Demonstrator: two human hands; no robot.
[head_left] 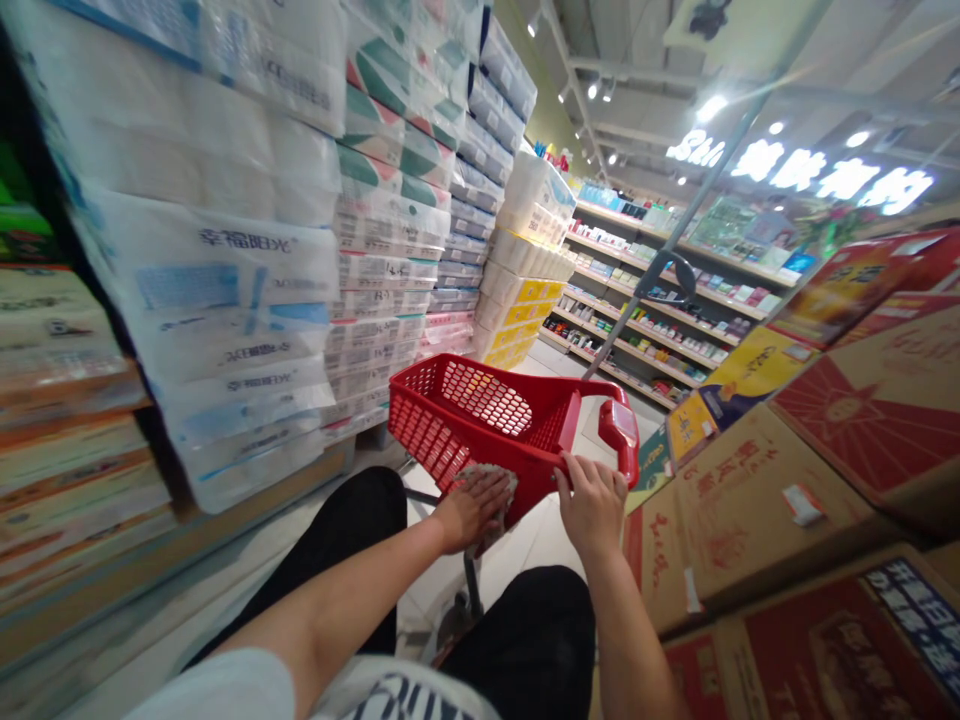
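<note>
A red plastic shopping cart with a perforated basket stands in front of my knees. My left hand presses a light-coloured cloth against the near side of the basket, its fingers laid over the cloth. At the near rim, close to the handle end, my right hand grips the red edge with its fingers bent over it. The thick red cart handle rises just beyond that hand. Inside the basket, the visible part shows only red wall and holes.
Tall stacks of wrapped paper packs line the left side. Cardboard boxes are piled close on the right. A grey metal pole slants up behind the cart. Stocked shelves stand farther back, beyond the tiled floor.
</note>
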